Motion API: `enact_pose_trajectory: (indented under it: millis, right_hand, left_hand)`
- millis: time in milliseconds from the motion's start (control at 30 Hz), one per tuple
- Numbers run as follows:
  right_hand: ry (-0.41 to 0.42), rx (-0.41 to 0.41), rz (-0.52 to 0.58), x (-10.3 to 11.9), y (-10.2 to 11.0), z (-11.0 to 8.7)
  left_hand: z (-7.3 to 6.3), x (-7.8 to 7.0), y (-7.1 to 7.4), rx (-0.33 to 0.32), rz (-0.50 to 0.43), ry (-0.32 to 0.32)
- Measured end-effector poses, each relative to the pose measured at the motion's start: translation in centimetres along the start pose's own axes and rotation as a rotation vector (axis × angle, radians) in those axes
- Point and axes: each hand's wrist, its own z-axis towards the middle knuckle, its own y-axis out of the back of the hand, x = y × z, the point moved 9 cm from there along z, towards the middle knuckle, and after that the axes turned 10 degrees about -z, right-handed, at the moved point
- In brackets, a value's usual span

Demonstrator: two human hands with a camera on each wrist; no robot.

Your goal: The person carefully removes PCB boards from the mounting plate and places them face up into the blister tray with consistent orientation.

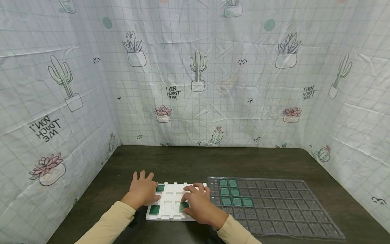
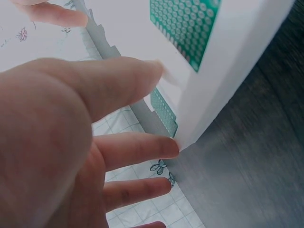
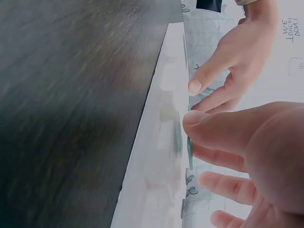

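A white compartment tray [image 1: 167,198] lies on the table, with small green perforated circuit boards in it. One circuit board [image 1: 154,209] sits at its near left corner and another [image 1: 159,188] at the far left. My left hand [image 1: 143,190] rests at the tray's left end, fingers spread, thumb [image 2: 128,78] reaching over the top and a fingertip right at the edge. Over the right half is my right hand [image 1: 198,205]. In the right wrist view its thumb and forefinger pinch a thin green circuit board [image 3: 190,154], seen edge-on close above the tray.
To the right lies a clear plastic grid tray [image 1: 283,203], its near left corner partly behind my right arm. Several green boards [image 1: 237,201] fill pockets toward its left side. A printed cloth curtain [image 1: 213,112] walls the dark table [image 1: 182,159] at back and sides.
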Motion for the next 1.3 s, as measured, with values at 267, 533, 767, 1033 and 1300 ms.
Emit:
enact_pose_trajectory:
  millis: [267,533,767,1033,1300]
  right_hand:
    - [-0.029,0.008,0.015,-0.9,0.2,-0.6]
    - [-0.034,-0.005,0.04,-1.7,0.4,-1.2]
    - [-0.045,-0.001,0.044,-2.8,0.6,-1.9]
    - [-0.037,-0.003,0.098,-3.8,0.5,-2.8]
    - [-0.056,-0.008,0.105,-4.5,1.0,-3.3]
  left_hand:
    - [0.0,0.1,0.0,0.008,0.01,0.001]
    - [0.1,0.1,0.0,0.016,0.01,0.003]
    - [0.1,0.1,-0.2,0.019,0.005,0.01]
    - [0.2,0.0,0.0,0.02,0.012,0.001]
    - [0.1,-0.2,0.1,0.022,0.021,-0.001]
